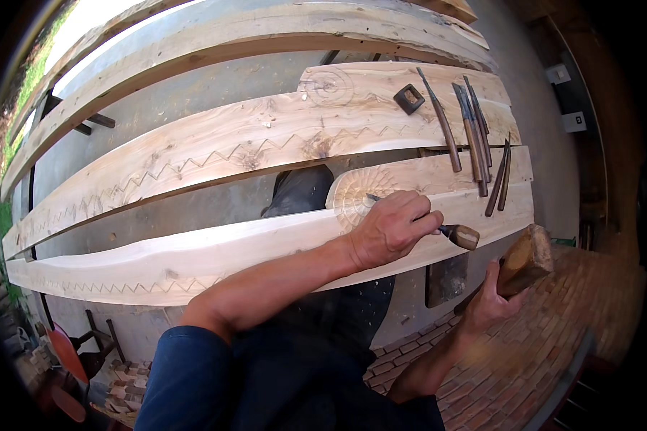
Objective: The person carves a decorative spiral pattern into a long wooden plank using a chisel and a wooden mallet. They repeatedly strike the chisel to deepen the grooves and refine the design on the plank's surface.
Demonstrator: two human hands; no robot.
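Note:
My left hand point(395, 226) is closed around a carving chisel point(461, 235). Its wooden handle sticks out to the right of my fist, and its metal tip meets a round carved rosette point(352, 197). That rosette, with petal-like cuts, is part of the near pale wooden board point(280, 241). In my right hand point(492, 305) is a wooden mallet point(526, 262), raised to the right of the chisel handle and apart from it. A zigzag line is carved along the near board's left part.
Several chisels point(474, 133) and a dark square block point(409, 99) lie on a second board point(216, 136), carved with a zigzag and a circle. Long beams point(251, 47) span the far side. A red chair point(68, 355) stands lower left, and brick paving point(510, 359) lies lower right.

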